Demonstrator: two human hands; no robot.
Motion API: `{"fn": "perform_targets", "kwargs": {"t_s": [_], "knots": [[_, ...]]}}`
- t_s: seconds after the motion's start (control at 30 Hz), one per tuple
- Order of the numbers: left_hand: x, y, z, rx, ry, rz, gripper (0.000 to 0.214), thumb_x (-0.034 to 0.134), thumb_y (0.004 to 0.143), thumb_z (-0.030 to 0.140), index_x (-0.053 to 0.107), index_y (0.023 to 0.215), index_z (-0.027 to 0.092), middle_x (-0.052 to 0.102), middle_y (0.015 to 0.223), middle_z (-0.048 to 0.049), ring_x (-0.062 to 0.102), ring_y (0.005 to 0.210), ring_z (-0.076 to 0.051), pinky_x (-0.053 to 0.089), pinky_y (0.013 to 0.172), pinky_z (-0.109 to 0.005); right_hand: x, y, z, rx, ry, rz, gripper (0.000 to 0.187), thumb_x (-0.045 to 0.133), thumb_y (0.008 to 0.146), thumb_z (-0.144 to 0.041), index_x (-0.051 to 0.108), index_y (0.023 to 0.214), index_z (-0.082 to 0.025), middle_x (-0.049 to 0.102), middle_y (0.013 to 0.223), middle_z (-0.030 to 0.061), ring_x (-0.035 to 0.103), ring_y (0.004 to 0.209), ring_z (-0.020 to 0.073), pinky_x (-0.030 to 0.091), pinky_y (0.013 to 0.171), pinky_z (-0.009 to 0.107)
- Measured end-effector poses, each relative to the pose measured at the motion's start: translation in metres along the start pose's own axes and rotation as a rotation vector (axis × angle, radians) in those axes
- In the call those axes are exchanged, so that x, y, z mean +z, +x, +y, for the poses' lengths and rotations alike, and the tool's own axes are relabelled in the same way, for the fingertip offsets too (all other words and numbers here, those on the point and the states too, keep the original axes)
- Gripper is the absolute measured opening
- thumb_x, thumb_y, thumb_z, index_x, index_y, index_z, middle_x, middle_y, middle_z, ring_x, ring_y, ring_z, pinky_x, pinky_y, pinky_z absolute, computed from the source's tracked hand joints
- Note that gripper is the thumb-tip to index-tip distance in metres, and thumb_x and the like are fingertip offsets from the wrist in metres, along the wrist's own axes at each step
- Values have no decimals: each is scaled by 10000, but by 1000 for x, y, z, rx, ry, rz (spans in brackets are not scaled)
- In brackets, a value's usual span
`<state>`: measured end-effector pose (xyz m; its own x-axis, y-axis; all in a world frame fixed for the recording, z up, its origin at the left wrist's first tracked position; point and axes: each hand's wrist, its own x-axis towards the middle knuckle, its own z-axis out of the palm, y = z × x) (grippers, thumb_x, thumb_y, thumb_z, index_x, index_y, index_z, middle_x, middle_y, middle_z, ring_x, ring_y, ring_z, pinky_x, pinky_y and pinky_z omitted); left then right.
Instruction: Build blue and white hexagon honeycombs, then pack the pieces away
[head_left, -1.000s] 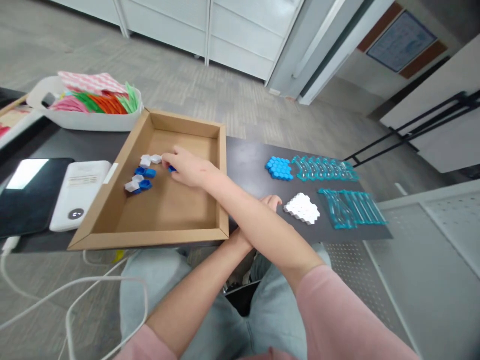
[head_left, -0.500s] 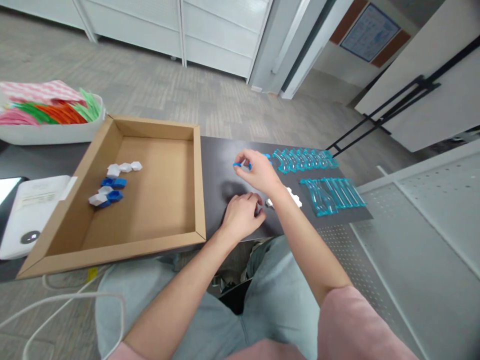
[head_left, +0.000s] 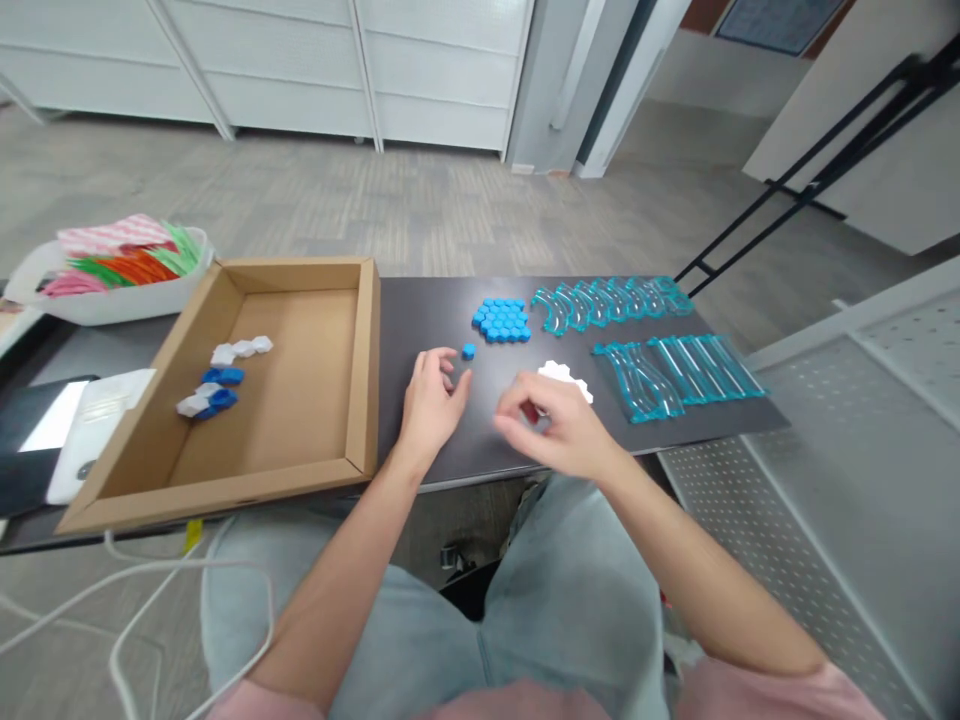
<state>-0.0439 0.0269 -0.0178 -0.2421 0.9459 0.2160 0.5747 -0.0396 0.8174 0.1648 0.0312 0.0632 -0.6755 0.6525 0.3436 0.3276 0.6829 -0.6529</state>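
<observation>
My left hand (head_left: 431,405) rests on the dark table (head_left: 420,310) with its fingers loosely spread and nothing in them. A single blue hexagon piece (head_left: 468,351) lies just past its fingertips. Behind that piece sits a cluster of blue hexagons (head_left: 501,320). My right hand (head_left: 559,430) hovers near the table's front edge, blurred and with curled fingers, partly covering a cluster of white hexagons (head_left: 568,374). I cannot make out whether it holds anything.
A shallow cardboard box (head_left: 365,360) stands to the left, holding a few white pieces (head_left: 241,350) and blue pieces (head_left: 223,376). Teal curved tracks (head_left: 607,303) and straight tracks (head_left: 679,370) lie at the right. A white tub of coloured sheets (head_left: 112,270) and a white device (head_left: 97,420) sit far left.
My right hand carried a blue piece out of the box to the table. The piece now lies loose beside the blue cluster, and the hand has drawn back over the white cluster.
</observation>
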Motion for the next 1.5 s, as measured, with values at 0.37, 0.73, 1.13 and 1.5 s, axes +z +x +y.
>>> {"fn": "perform_targets", "kwargs": {"t_s": [0.37,0.73,1.13,1.5], "knots": [[14,59,13,-64,394,-28,152,706,1081,345,763,1209,288,757,1243,-19,726,968,-179,521,841,-306,34,-81,40,-89,139,-286,203,605,1036,-369,660,842,-339,671,718,5,624,684,225,504,756,409],[14,81,0,-28,350,-67,302,827,994,318,745,1280,264,811,1229,-14,684,829,-143,511,824,-290,31,-77,48,-35,326,-283,125,633,991,-339,649,868,-324,638,736,-12,587,679,206,439,686,370],[13,86,-1,-15,431,-77,219,759,1035,341,804,1247,309,813,1211,3,715,954,-179,517,861,-304,30,-75,46,-11,331,-292,156,623,995,-342,637,842,-319,626,715,-6,577,667,206,440,679,376],[17,85,5,-24,458,-69,185,749,1031,331,789,1210,310,784,1179,1,712,990,-193,510,857,-317,30,-76,45,14,324,-288,139,649,983,-336,675,847,-332,641,713,3,596,667,218,468,685,392]]}}
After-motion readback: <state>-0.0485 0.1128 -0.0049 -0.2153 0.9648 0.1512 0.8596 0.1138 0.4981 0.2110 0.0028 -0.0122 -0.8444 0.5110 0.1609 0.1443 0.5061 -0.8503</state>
